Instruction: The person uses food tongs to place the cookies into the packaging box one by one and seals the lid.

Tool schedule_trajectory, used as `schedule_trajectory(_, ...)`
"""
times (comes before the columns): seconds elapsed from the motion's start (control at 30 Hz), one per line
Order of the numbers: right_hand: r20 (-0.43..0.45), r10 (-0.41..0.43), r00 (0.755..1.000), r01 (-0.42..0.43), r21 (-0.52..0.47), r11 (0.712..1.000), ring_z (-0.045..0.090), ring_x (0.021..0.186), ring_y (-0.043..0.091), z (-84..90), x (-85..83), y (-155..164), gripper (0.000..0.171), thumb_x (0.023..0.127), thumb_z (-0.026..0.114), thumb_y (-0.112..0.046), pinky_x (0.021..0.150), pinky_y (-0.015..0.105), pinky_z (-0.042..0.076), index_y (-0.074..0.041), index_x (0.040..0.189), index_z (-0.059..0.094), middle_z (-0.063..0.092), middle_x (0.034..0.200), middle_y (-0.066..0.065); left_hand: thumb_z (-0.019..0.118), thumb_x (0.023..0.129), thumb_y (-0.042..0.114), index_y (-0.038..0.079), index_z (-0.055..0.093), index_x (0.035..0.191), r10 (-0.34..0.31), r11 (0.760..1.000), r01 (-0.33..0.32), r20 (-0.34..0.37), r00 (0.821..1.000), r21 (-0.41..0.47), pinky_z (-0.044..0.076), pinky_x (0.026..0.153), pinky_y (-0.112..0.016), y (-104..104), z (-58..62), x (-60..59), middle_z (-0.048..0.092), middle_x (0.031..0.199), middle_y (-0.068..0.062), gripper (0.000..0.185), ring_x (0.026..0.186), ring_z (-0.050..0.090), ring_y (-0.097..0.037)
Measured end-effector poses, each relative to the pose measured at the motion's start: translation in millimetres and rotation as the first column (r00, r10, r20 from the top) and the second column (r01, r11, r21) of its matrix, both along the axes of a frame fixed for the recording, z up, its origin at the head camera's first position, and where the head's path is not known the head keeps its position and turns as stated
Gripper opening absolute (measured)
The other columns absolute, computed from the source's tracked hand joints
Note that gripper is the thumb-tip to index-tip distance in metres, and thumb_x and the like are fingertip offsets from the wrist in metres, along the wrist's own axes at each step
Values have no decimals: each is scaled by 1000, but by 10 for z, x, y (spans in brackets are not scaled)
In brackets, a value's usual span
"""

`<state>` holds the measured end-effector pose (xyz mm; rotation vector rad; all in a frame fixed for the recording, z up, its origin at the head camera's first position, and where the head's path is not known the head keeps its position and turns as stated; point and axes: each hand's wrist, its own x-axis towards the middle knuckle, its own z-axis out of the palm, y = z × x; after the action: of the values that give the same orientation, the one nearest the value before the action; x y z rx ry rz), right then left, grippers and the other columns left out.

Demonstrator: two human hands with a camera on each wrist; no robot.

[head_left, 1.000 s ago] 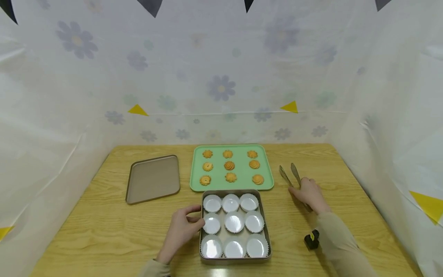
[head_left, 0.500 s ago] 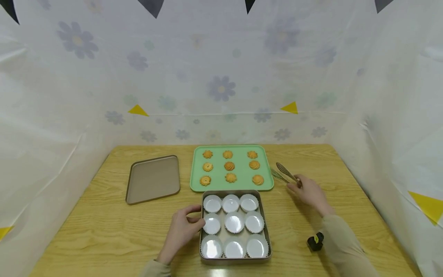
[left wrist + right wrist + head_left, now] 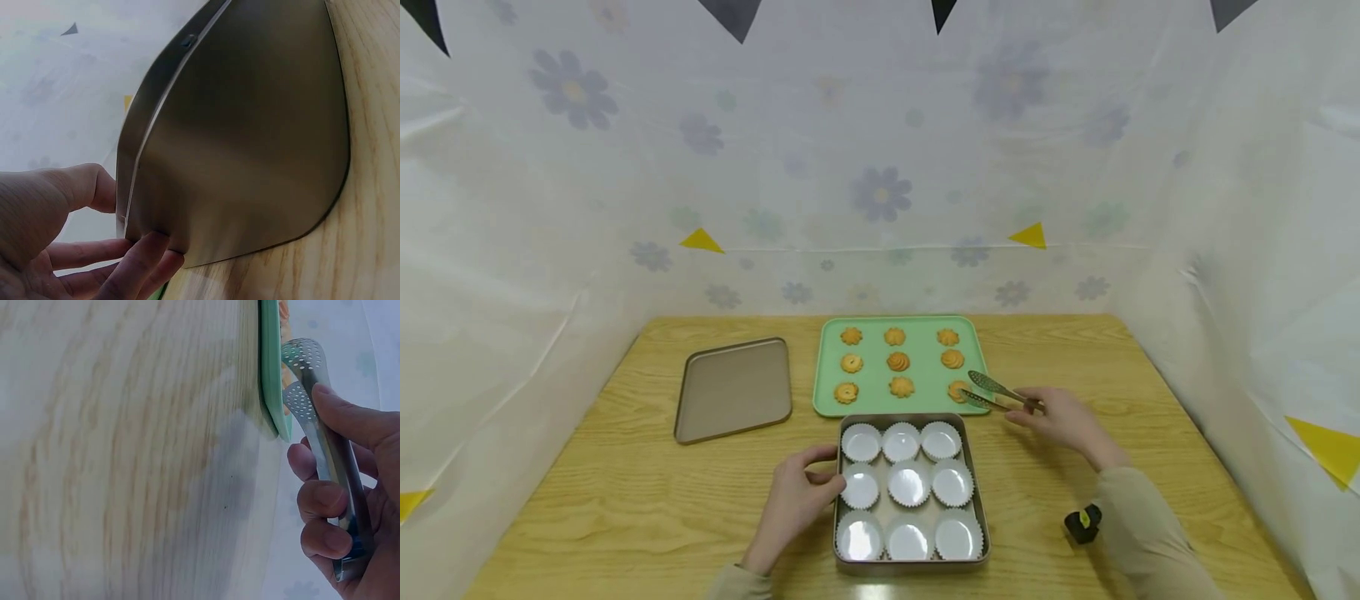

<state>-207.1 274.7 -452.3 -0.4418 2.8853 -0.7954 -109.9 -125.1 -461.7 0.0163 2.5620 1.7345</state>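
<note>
Right hand (image 3: 1063, 421): fingers curled round the tongs (image 3: 996, 390), clamped on the handle; the perforated tips stand apart over the near-right cookie (image 3: 958, 390) on the green tray (image 3: 827, 392).
Left hand (image 3: 797, 498): thumb and fingers pinch the left wall of the tin (image 3: 976, 500), at its 9 o'clock side.
Head view only: nine white cups (image 3: 909, 483) in the tin, three by three; nine cookies on the tray, which lies at 12 o'clock from the tin; the lid (image 3: 733, 389) flat at 10 o'clock; a small black object (image 3: 1082, 523) on the table (image 3: 625, 500) at 3 o'clock from the tin.
Left wrist view only: thumb inside the tin's rim, fingertips (image 3: 147, 253) against the outer wall – the cups do not show.
Right wrist view only: index finger laid along the upper tong arm, the other fingers wrapped under; tong tips reach past the tray's edge – whether they touch the cookie I cannot tell.
Edges: the tray's near edge lies just beside the tin's far edge.
Open room: bare wood right of the tin and tray, and in front of the lid.
</note>
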Motion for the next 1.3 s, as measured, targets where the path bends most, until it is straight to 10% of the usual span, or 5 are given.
schedule_trajectory(1.3, 12, 8, 1000, -9, 52, 999, 45, 59, 11, -16, -106, -186, 25, 94, 68, -33, 52, 25, 35, -9, 101, 70, 57, 70, -1, 69, 78, 0, -7, 68, 119, -7, 1000, 7, -1, 1000, 14, 60, 63, -21, -1, -12, -5, 67, 122, -31, 42, 90, 77, -31)
